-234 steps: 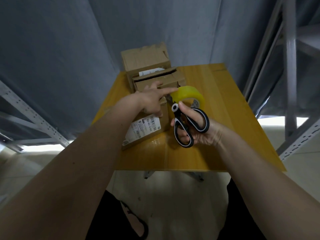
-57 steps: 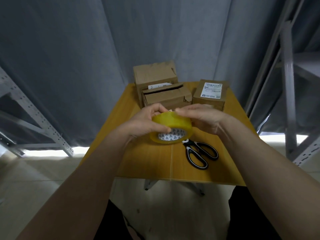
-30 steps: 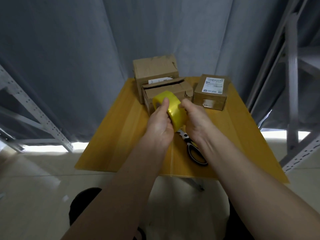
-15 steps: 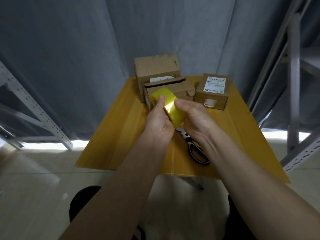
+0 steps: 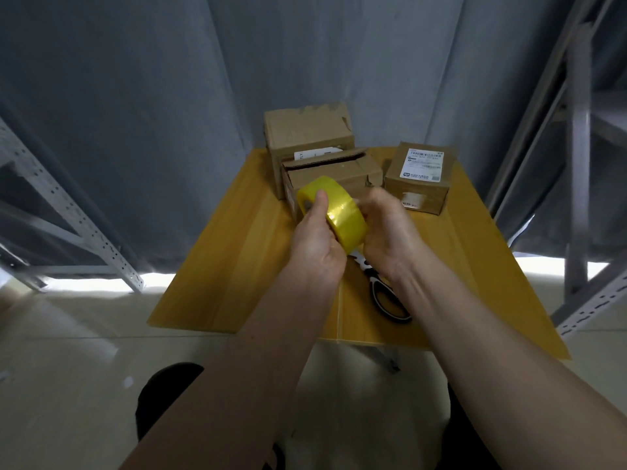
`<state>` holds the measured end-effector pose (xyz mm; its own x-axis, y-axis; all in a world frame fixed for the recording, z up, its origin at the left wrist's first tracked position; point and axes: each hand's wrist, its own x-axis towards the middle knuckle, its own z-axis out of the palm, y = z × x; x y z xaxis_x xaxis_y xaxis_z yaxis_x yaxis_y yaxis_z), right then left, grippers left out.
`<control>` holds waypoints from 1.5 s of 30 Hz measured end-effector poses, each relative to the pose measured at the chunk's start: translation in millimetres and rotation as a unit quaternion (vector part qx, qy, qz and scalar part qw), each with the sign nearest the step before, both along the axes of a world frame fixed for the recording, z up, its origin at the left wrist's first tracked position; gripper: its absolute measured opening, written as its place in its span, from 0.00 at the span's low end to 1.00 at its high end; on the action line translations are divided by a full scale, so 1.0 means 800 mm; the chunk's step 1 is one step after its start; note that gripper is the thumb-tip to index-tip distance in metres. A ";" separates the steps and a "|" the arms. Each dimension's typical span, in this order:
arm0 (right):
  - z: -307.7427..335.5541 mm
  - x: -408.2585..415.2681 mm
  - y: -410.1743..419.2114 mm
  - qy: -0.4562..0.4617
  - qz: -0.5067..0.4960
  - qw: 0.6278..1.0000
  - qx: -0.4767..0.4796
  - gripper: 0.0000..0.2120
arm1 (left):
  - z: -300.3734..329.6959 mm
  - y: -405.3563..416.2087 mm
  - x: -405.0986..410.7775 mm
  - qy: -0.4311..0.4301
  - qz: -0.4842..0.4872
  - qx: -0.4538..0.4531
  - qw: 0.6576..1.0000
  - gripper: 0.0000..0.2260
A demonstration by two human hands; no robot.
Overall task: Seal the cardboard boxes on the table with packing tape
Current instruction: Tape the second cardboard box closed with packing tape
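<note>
A yellow roll of packing tape (image 5: 342, 215) is held on edge above the middle of the wooden table (image 5: 237, 266). My left hand (image 5: 317, 242) grips it from the left, thumb on the outer band. My right hand (image 5: 386, 228) grips its right side, fingers curled round the roll. Behind the roll stands a cardboard box (image 5: 339, 171) with its top flap ajar, and a taller box (image 5: 307, 130) is behind that. A smaller closed box (image 5: 420, 179) with a white label sits at the back right.
Black-and-white scissors (image 5: 386, 293) lie on the table under my right wrist. Grey curtains hang behind the table. Metal shelving uprights (image 5: 576, 164) stand at the right and a perforated frame (image 5: 68, 212) at the left. Pale floor surrounds the table.
The scissors were laid down on the table and both hands took up the roll. Over the last second the roll stayed on edge between my hands, shifting only slightly.
</note>
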<state>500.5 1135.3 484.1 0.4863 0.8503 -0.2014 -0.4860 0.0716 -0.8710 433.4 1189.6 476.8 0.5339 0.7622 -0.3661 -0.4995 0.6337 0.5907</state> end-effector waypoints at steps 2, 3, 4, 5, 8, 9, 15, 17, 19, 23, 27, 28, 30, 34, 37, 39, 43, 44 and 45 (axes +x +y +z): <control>0.000 0.002 -0.001 -0.024 0.012 1.000 0.002 0.11 | 0.002 0.003 -0.001 -0.020 0.002 -0.014 1.000 0.19; -0.002 0.002 0.000 -0.026 0.000 1.000 -0.003 0.10 | 0.003 0.003 -0.002 -0.021 0.000 -0.021 1.000 0.18; -0.003 0.002 0.000 -0.021 -0.012 1.000 -0.004 0.06 | 0.004 0.002 -0.002 -0.017 -0.001 -0.027 0.999 0.17; -0.005 0.002 0.000 -0.019 -0.015 1.000 -0.003 0.04 | 0.005 0.001 -0.002 -0.010 0.000 -0.032 0.999 0.16; -0.009 0.002 0.000 -0.009 0.009 1.000 0.016 0.12 | 0.007 0.004 -0.003 -0.001 -0.001 -0.035 0.999 0.15; -0.011 0.003 -0.001 -0.017 0.019 0.999 0.024 0.14 | 0.008 0.005 -0.003 0.000 -0.002 -0.037 0.999 0.15; -0.018 0.012 -0.005 -0.114 0.038 0.992 0.026 0.22 | 0.012 0.013 -0.012 0.049 -0.011 -0.002 0.999 0.18; -0.020 0.012 -0.005 -0.114 0.011 0.993 0.012 0.22 | 0.004 0.012 -0.018 0.243 0.033 0.125 0.961 0.21; -0.023 0.010 -0.003 -0.136 -0.010 0.991 -0.008 0.22 | -0.012 0.014 -0.030 0.456 0.127 0.395 0.788 0.22; -0.027 0.009 0.002 -0.158 -0.034 0.986 -0.030 0.19 | -0.038 0.012 -0.043 0.434 0.077 0.694 0.569 0.15; -0.033 0.003 0.007 -0.196 -0.032 0.978 -0.062 0.18 | -0.049 0.014 -0.047 0.450 0.078 0.743 0.489 0.13; -0.034 0.001 0.007 -0.202 -0.032 0.977 -0.066 0.17 | -0.051 0.015 -0.048 0.448 0.080 0.753 0.475 0.13; -0.036 -0.001 0.009 -0.214 -0.030 0.974 -0.070 0.18 | -0.049 0.017 -0.050 0.434 0.088 0.759 0.477 0.11; -0.037 0.000 0.011 -0.238 -0.015 0.968 -0.079 0.18 | -0.033 0.028 -0.055 0.404 0.081 0.720 0.558 0.05; -0.038 -0.001 0.011 -0.250 0.000 0.964 -0.085 0.18 | -0.027 0.038 -0.058 0.396 0.067 0.687 0.605 0.03; -0.039 -0.001 0.011 -0.252 0.002 0.964 -0.079 0.17 | -0.029 0.043 -0.059 0.401 0.056 0.687 0.603 0.02; -0.041 -0.001 0.012 -0.258 0.006 0.963 -0.075 0.18 | -0.043 0.041 -0.056 0.440 0.044 0.713 0.544 0.02; -0.041 -0.001 0.012 -0.259 0.006 0.963 -0.075 0.18 | -0.047 0.039 -0.055 0.447 0.049 0.719 0.530 0.02; -0.042 -0.001 0.012 -0.262 0.005 0.962 -0.073 0.18 | -0.050 0.037 -0.053 0.452 0.054 0.722 0.521 0.02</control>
